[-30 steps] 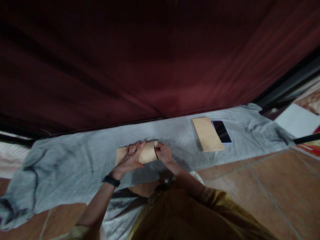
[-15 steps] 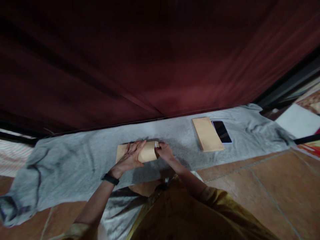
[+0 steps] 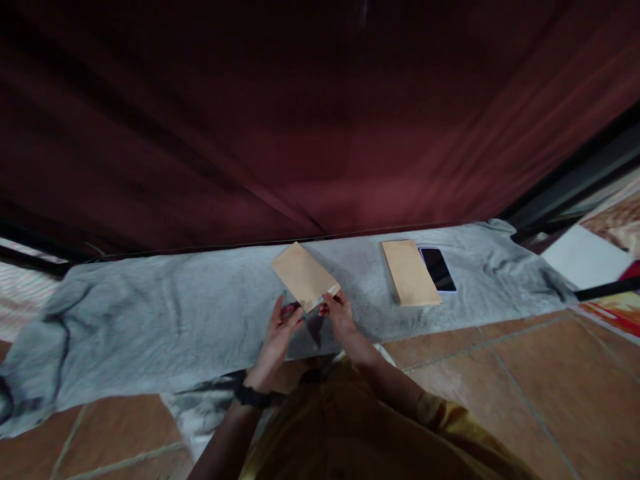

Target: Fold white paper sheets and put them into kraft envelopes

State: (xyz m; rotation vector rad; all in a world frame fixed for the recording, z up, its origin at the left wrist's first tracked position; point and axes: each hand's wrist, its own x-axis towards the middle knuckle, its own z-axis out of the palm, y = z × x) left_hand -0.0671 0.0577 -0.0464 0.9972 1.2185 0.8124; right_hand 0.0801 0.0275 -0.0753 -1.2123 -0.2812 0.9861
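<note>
A tan paper envelope is turned slantwise above the grey cloth in front of me, with a thin white strip along its near edge. My right hand pinches that edge near the right corner, its fingers closed at the strip. By the near left corner is my left hand, fingers apart and thumb side close to the paper; whether it touches is hard to tell. Farther right lies a stack of similar tan envelopes, beside a dark-screened phone that it partly overlaps.
The grey cloth spreads across a low surface or the floor, wrinkled at both ends. Behind it hangs a dark red curtain. Brown floor tiles lie on the near side. A white sheet is at the far right.
The envelope has turned from lying sideways to pointing away and shifted right. My left hand has come off its top, moving to the near corner. My right hand stays at the strip end.
</note>
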